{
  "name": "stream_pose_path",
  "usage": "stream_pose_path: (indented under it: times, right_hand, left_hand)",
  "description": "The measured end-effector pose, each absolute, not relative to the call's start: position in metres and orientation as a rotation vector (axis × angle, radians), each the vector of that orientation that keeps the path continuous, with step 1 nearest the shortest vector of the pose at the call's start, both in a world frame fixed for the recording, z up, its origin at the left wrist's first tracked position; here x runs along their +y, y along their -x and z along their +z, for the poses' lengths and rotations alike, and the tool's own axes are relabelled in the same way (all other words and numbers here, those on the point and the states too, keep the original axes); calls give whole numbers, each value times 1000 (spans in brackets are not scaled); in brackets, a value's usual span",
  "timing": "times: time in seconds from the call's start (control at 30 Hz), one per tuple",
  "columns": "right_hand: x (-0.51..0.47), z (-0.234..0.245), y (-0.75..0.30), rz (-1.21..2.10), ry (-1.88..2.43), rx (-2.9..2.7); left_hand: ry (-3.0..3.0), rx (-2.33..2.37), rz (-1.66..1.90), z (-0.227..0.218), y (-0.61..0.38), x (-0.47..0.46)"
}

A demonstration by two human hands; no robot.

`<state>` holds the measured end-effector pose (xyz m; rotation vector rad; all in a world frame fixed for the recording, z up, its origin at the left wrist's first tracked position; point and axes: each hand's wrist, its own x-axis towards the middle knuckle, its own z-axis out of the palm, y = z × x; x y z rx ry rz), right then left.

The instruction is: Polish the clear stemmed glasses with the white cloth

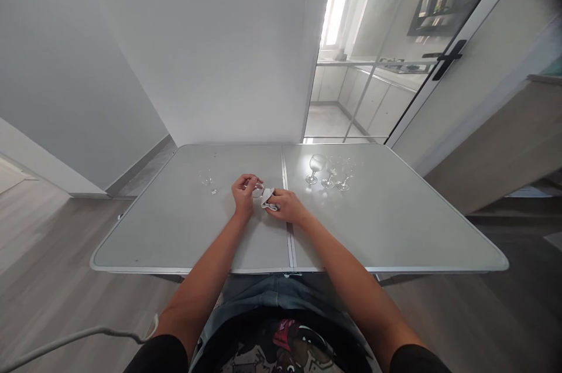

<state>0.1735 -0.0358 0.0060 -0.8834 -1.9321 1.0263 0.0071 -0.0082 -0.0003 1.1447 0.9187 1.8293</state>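
Head view: holding a clear glass (258, 190) over the surface (373, 226) in the left grip (244, 190), clutching a white cloth (267, 196) at 4 o'clock in the right grip (287, 205). Possibly risking slipping from cloth pressure, or toppling wineglasses (328, 182) toward 2 o'clock by swinging wide.

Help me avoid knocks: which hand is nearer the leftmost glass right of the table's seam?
Right. The right hand, holding the cloth, is left of that glass and nearer the body. The left hand is farther left, beyond the cloth.
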Motion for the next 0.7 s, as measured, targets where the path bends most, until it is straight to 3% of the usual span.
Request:
stream_pose_path:
  times: [0.17, 0.27, 0.37, 0.57, 0.7]
  right_hand:
    - [-32, 3, -172, 1849, 810, -1195]
    - [-29, 4, -175, 2024, 779, -915]
    - [-29, 5, -176, 1900, 823, -981]
    - [-34, 6, -175, 1101, 982, -1747]
    - [-35, 6, -172, 877, 1013, -1924]
  left_hand:
    - [-1081, 781, 1779, 2, -10, -11]
    - [-1098, 734, 1754, 5, -13, -12]
    - [-1117, 743, 1748, 6, -14, -13]
    - [-1144, 860, 1807, 4, -10, -11]
    - [-1203, 927, 1847, 2, -8, -10]
